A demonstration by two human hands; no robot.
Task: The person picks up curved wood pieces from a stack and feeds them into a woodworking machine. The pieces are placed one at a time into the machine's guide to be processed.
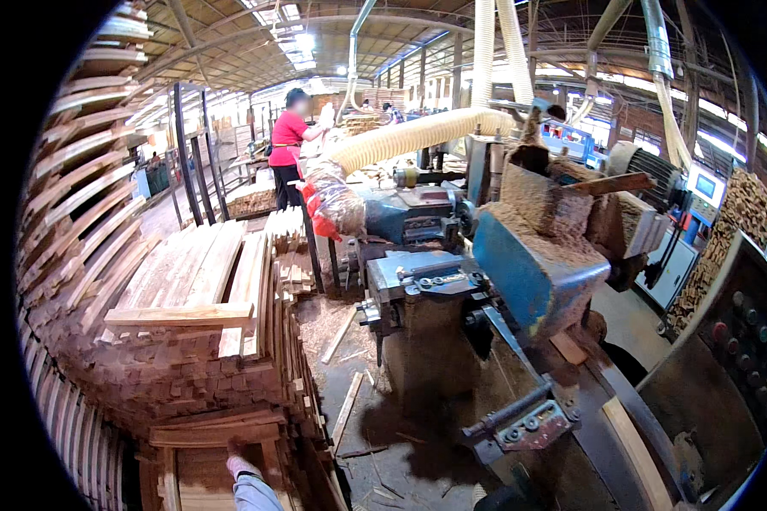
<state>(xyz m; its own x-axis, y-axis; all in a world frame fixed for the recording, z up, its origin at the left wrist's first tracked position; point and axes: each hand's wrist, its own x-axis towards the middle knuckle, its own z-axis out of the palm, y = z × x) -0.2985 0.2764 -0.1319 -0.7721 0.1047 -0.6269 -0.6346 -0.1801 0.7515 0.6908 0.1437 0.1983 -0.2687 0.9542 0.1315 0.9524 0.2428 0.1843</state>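
My left hand (238, 454), with a light grey sleeve behind it, reaches down to a low stack of boards at the lower left. It is at the near edge of a wooden board (200, 437) lying crosswise on that stack. The fingers are in shadow, so their grip cannot be made out. My right hand is out of view. Beyond my left hand rises a taller pile of planks (175, 277), with one short board (179, 314) laid across its top.
A blue woodworking machine (520, 272) heaped with sawdust fills the right centre. One wooden strip (636, 451) lies on its curved bed. A control panel (737, 341) stands at far right. Offcuts (347, 413) litter the floor. A person in red (288, 132) stands farther back.
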